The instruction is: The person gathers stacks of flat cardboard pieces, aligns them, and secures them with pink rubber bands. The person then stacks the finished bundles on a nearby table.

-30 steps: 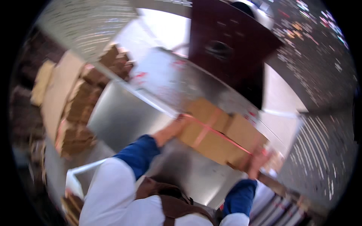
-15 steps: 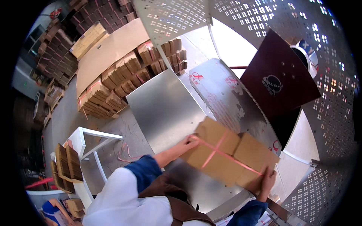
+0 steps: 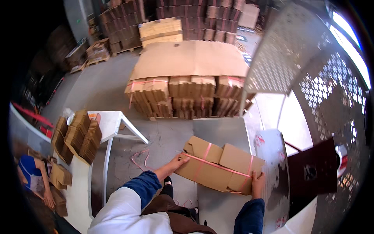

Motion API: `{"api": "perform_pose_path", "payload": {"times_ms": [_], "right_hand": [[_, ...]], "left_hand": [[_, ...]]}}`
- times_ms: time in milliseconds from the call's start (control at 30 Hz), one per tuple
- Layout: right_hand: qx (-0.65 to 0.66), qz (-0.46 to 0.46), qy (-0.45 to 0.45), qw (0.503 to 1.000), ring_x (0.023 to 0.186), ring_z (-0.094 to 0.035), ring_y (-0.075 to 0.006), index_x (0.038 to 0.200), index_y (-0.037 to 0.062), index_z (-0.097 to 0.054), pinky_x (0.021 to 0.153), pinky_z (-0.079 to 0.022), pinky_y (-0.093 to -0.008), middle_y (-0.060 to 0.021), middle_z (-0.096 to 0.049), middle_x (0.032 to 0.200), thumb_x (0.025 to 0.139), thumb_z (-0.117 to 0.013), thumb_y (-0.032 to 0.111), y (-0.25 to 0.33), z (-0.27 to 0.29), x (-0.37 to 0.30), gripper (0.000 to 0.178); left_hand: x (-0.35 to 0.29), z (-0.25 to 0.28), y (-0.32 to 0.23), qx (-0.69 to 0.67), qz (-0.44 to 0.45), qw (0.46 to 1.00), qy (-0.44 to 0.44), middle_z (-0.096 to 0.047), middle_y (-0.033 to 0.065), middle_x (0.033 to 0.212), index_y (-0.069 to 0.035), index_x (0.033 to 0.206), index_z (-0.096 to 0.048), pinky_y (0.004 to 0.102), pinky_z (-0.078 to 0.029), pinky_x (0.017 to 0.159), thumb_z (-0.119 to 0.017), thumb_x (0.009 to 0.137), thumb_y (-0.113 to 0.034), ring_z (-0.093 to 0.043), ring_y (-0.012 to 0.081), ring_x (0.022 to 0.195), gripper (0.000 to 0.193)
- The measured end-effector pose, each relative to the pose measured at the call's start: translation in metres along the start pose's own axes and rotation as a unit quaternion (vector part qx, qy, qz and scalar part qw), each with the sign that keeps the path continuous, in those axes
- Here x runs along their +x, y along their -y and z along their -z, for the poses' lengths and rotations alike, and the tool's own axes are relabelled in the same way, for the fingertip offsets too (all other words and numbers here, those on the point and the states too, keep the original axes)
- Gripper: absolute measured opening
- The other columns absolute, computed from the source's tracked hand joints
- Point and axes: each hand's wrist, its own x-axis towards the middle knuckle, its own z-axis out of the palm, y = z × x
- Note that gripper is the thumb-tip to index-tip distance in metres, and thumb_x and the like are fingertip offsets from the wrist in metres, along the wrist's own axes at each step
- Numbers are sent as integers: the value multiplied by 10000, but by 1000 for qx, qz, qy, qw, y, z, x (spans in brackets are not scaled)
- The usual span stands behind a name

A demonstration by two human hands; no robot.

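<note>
My left hand (image 3: 173, 163) is clamped on the nine-o'clock end of the bundle (image 3: 216, 174), and my right hand (image 3: 258, 185) grips it at four o'clock. The bundle, crossed by pink straps (image 3: 203, 160), is at five o'clock in my view, partly over the metal top (image 3: 214, 206); I can't tell if they touch. From it, the big stack (image 3: 191, 97) stands at eleven, the red board (image 3: 317, 160) at three, a co-worker's hand (image 3: 48, 199) at nine.

gap between white table (image 3: 110, 120) and bundle (image 3: 212, 167); maroon panel (image 3: 321, 165) blocks right
</note>
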Motion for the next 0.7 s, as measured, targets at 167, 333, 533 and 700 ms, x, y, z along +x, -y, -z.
{"api": "perform_pose_path", "payload": {"times_ms": [167, 333, 533, 700], "right_hand": [[47, 109, 17, 993, 1037, -590, -351, 1219, -19, -496, 891, -445, -410, -239, -606, 1138, 861, -648, 376, 37, -53, 87, 554], [-125, 113, -33, 985, 1011, -596, -346, 1189, -75, -510, 889, -453, -385, -246, -614, 1097, 891, -620, 373, 50, -44, 113, 549], [177, 149, -115, 966, 880, -619, -267, 1226, -29, -504, 718, -521, -342, -167, -631, 1022, 965, -516, 257, 205, -105, 220, 387], [413, -5, 224, 883, 714, -656, -197, 1058, 81, -540, 548, -509, -299, -106, -659, 879, 941, -508, 302, 390, -323, 239, 252]], "left_hand": [[103, 42, 45, 18, -107, 994, 9, -529, 184, 1275, -12, 1378, -343, 379, -447, 960, -702, 716, -629, -547, 264, 1139, 973], [47, 37, -11, 99, -4, 994, 44, -480, 264, 1306, 65, 1390, -255, 398, -398, 1013, -638, 688, -739, -506, 351, 1201, 1134], [81, 175, -22, 81, 2, 996, 37, -525, 237, 1271, 55, 1389, -328, 344, -426, 961, -674, 807, -531, -548, 270, 1127, 896], [141, 321, -87, -68, 37, 991, -111, -597, 148, 1160, 22, 1387, -332, 337, -455, 905, -658, 877, -381, -602, 211, 1013, 727]]}}
